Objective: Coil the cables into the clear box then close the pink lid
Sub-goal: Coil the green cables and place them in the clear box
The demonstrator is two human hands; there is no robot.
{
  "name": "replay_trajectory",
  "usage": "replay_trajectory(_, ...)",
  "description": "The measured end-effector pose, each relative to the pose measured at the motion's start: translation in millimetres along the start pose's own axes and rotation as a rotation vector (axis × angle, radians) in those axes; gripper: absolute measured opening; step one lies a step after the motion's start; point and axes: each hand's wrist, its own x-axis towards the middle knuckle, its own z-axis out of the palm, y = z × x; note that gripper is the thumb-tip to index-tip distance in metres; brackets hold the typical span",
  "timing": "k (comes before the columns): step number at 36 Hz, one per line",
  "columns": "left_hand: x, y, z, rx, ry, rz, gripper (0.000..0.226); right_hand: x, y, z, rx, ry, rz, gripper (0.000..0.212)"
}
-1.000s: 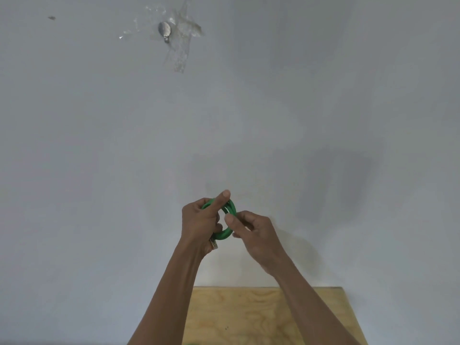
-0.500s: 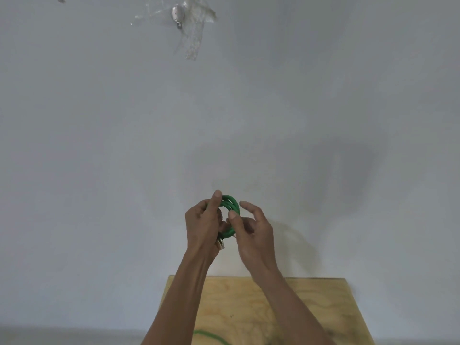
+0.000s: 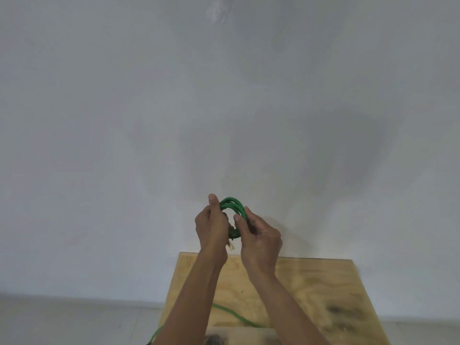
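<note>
A green cable (image 3: 231, 204) is wound into a small coil of several loops, held up in front of the wall above the table's far edge. My left hand (image 3: 211, 225) grips the coil's left side, thumb pointing up; a clear plug end sticks out below that hand. My right hand (image 3: 260, 239) pinches the coil's right side. A loose length of the same green cable (image 3: 234, 316) trails across the wooden table (image 3: 323, 295) and off its left edge. The clear box and pink lid are out of view.
A plain grey-white wall (image 3: 224, 108) fills most of the view. The plywood table sits against it, with a pale floor (image 3: 74, 322) to the left. Something blurred shows at the bottom edge (image 3: 214, 341).
The view has tilted down, showing more of the table and the trailing cable. Both hands stay on the coil; my right hand has closed round its right side.
</note>
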Motion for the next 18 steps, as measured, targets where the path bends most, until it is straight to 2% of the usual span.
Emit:
replay_trajectory(9, 16.0, -27.6, -44.0, 0.047, -0.174, -0.117, 0.04, -17.5, 26.5, 5.3, -0.113, 0.01, 0.107, 0.014)
replay_trajectory(18, 17.2, -69.7, -69.3, 0.129, -0.27, -0.209, 0.051, -51.5, 60.8, -1.1, -0.063, 0.097, 0.216, 0.015)
